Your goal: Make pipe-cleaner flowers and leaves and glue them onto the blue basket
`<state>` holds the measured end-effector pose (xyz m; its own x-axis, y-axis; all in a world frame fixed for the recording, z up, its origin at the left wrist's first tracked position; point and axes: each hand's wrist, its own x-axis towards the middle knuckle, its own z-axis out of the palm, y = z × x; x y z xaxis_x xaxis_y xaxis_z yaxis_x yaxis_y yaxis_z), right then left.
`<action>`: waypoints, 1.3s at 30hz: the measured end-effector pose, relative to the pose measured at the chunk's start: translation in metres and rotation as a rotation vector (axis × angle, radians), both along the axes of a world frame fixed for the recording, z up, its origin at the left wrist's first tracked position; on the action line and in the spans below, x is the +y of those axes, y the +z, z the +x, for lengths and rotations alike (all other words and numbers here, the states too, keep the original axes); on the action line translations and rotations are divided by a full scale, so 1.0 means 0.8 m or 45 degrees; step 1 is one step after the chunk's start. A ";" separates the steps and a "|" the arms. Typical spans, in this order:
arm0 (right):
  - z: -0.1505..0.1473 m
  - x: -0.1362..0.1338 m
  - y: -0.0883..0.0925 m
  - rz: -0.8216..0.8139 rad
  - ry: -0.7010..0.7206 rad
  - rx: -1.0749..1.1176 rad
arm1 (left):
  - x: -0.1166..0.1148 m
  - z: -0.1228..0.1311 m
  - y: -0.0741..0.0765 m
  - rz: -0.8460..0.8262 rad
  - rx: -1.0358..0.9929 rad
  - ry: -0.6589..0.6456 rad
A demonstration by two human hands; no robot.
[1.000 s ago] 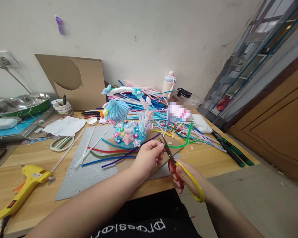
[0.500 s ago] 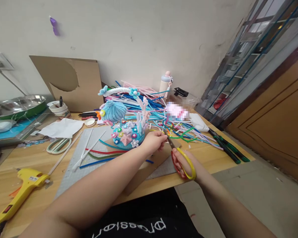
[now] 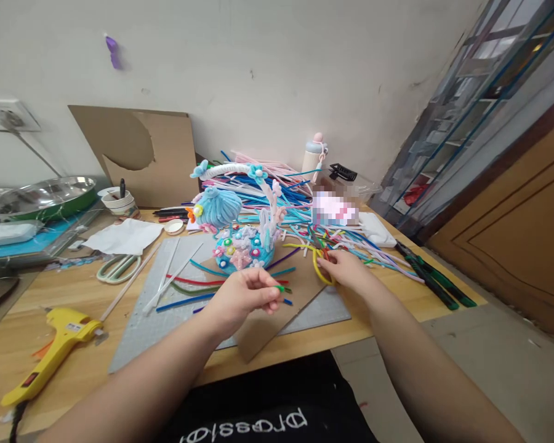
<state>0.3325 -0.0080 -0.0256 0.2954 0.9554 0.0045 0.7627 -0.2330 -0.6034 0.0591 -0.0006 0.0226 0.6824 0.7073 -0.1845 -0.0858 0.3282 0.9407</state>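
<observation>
My left hand is closed in a pinch over the cardboard piece, holding a short green pipe cleaner piece. To the right, my right hand has its fingers on the handles of the yellow-and-red scissors, low at the table by the loose pipe cleaners. Behind my left hand stands a blue pipe-cleaner decoration with flowers, beads and a white arched stem, from which a light blue shell-like piece hangs. Red, olive, teal and blue pipe cleaners lie across the grey cutting mat.
A yellow glue gun lies at the left, near pale green-handled scissors and a white tissue. Dark green-handled pliers rest at the right edge. A bottle and a heap of pipe cleaners stand against the wall.
My left hand has come back toward me and left, away from the scissors, with the green piece. My right hand has moved the scissors forward and down to the table beside the loose pipe cleaners.
</observation>
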 end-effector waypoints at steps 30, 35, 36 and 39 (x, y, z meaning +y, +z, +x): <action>-0.088 -0.046 -0.007 0.470 0.182 -0.095 | -0.008 -0.173 -0.028 0.973 1.359 -0.119; -0.097 -0.048 -0.004 0.419 0.199 -0.054 | 0.009 -0.165 -0.021 0.791 1.552 -0.242; -0.097 -0.048 -0.004 0.414 0.202 -0.049 | 0.011 -0.164 -0.020 0.784 1.566 -0.260; -0.098 -0.047 -0.005 0.407 0.215 -0.045 | 0.014 -0.161 -0.016 0.798 1.579 -0.277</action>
